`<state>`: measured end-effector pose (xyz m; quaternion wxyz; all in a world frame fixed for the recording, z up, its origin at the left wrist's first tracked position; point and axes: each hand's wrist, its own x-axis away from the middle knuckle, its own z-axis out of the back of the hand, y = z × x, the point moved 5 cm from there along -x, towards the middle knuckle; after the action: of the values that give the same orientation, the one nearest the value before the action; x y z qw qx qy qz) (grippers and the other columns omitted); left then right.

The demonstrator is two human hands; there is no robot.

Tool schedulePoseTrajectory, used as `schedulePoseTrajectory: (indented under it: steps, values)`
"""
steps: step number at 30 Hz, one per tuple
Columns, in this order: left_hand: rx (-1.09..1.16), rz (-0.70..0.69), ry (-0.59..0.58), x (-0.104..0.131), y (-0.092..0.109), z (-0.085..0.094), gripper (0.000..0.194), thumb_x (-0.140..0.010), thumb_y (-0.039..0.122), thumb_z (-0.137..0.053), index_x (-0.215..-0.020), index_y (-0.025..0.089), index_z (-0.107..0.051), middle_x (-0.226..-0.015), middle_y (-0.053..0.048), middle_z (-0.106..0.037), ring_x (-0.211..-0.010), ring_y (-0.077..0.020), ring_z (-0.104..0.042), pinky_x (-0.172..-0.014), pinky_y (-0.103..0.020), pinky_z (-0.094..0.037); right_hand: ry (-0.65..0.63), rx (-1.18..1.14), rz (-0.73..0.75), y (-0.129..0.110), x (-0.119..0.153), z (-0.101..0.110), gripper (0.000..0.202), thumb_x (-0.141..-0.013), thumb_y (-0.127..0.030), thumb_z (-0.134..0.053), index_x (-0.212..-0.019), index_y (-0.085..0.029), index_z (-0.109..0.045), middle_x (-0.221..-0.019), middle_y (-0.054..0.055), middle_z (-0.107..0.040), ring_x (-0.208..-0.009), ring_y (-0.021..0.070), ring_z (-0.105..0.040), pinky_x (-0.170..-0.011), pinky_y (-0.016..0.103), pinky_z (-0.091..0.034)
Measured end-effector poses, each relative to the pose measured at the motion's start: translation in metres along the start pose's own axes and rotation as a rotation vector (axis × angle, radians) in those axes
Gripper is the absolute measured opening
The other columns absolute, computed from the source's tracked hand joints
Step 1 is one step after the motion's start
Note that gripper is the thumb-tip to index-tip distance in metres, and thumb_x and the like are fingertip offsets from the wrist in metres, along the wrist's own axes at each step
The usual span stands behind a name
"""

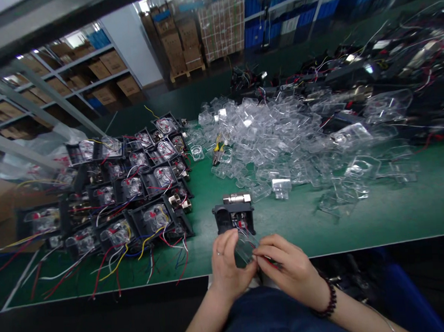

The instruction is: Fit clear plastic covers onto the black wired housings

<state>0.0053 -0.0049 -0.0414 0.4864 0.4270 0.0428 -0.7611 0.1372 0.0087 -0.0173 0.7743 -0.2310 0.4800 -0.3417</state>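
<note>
Over the near edge of a green-topped bench (304, 231), a person's left hand (228, 263) curls its thumb and fingers around a thin, clear plastic piece (243, 249); the right hand (284, 265) pinches that piece's right side. Just beyond, nearer the left hand, sits a dark-grey plastic housing (222, 217). A silvery metal cylinder (236, 198) at its far side lies lengthwise, roughly parallel to the near edge.

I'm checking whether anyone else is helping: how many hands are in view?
2: left hand and right hand, both at a clear plastic piece near the front edge of the table. No other shows.
</note>
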Motion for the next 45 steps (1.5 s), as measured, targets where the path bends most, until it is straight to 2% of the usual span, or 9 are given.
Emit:
schedulePoseTrajectory:
  steps: [4,10,16,19,26,36,40,42,45]
  values:
    - [-0.008,-0.022,-0.062,-0.004,-0.005,-0.004,0.047,-0.074,0.022,-0.058,-0.118,0.018,-0.043,-0.102,-0.011,-0.054,-0.093,-0.0225,-0.055,-0.078,-0.037,-0.048,-0.042,-0.045,0.115,-0.005,0.005,0.001,0.027,-0.078,-0.001,-0.049,-0.093,-0.02,-0.062,-0.075,0.005,-0.066,-0.065,0.0145,-0.059,-0.056,0.025,-0.05]
    - [-0.001,-0.016,-0.116,-0.003,-0.013,-0.01,0.055,-0.071,0.016,-0.059,-0.124,0.02,-0.041,-0.105,-0.011,-0.051,-0.095,-0.0231,-0.052,-0.08,-0.038,-0.047,-0.11,-0.103,0.195,-0.006,0.009,0.001,0.031,-0.077,-0.002,-0.048,-0.098,-0.021,-0.062,-0.072,0.005,-0.067,-0.062,0.0146,-0.058,-0.054,0.025,-0.048]
    - [0.003,-0.042,-0.027,-0.003,-0.012,-0.003,0.056,-0.072,0.008,-0.057,-0.123,0.023,-0.041,-0.105,-0.008,-0.053,-0.097,-0.0222,-0.052,-0.082,-0.039,-0.046,-0.249,-0.244,0.115,-0.009,0.007,-0.003,0.021,-0.081,-0.008,-0.051,-0.091,-0.021,-0.063,-0.07,0.004,-0.066,-0.064,0.0142,-0.059,-0.057,0.025,-0.049]
    - [0.018,-0.064,0.035,-0.006,-0.009,0.002,0.058,-0.071,0.008,-0.058,-0.125,0.02,-0.038,-0.103,-0.009,-0.057,-0.096,-0.0213,-0.053,-0.081,-0.038,-0.047,-0.202,-0.295,0.052,-0.009,0.006,0.001,0.016,-0.083,-0.012,-0.052,-0.087,-0.021,-0.064,-0.068,0.004,-0.065,-0.063,0.0135,-0.06,-0.057,0.024,-0.05]
    - [0.04,-0.26,0.018,0.006,-0.003,0.008,0.036,-0.073,0.002,-0.056,-0.105,0.02,-0.053,-0.093,-0.005,-0.062,-0.101,-0.0181,-0.052,-0.083,-0.03,-0.049,-0.187,-0.221,-0.015,-0.008,0.007,0.003,0.015,-0.076,-0.009,-0.056,-0.077,-0.02,-0.066,-0.065,0.003,-0.063,-0.059,0.0127,-0.059,-0.054,0.023,-0.049]
    - [-0.001,-0.223,-0.068,-0.019,-0.023,-0.003,0.042,-0.078,0.003,-0.052,-0.114,0.025,-0.051,-0.099,-0.005,-0.057,-0.1,-0.0189,-0.055,-0.083,-0.034,-0.052,-0.378,-0.274,0.044,-0.017,0.005,-0.013,0.018,-0.084,-0.015,-0.051,-0.079,-0.02,-0.067,-0.066,0.004,-0.065,-0.064,0.0135,-0.06,-0.059,0.024,-0.049]
    - [0.001,-0.173,-0.105,-0.016,-0.031,-0.01,0.042,-0.078,0.005,-0.053,-0.115,0.025,-0.051,-0.103,-0.006,-0.056,-0.102,-0.0203,-0.054,-0.084,-0.037,-0.051,-0.457,-0.543,-0.075,-0.014,0.005,-0.011,0.015,-0.083,-0.026,-0.056,-0.076,-0.021,-0.068,-0.071,0.003,-0.066,-0.066,0.0122,-0.062,-0.062,0.022,-0.051]
    - [-0.011,-0.132,-0.126,-0.014,-0.032,-0.012,0.043,-0.077,0.006,-0.054,-0.116,0.025,-0.05,-0.106,-0.007,-0.055,-0.103,-0.0213,-0.053,-0.085,-0.039,-0.05,-0.322,-0.584,-0.172,-0.002,0.001,-0.004,0.016,-0.084,-0.026,-0.054,-0.076,-0.022,-0.067,-0.073,0.002,-0.066,-0.067,0.0123,-0.062,-0.064,0.023,-0.051]
    - [0.008,-0.094,-0.134,-0.015,-0.027,-0.011,0.048,-0.075,0.005,-0.052,-0.119,0.025,-0.048,-0.108,-0.008,-0.054,-0.104,-0.0222,-0.051,-0.086,-0.04,-0.049,0.058,-0.315,-0.382,0.03,-0.002,0.007,0.017,-0.083,-0.021,-0.051,-0.095,-0.022,-0.064,-0.088,0.005,-0.065,-0.081,0.0163,-0.061,-0.073,0.03,-0.052]
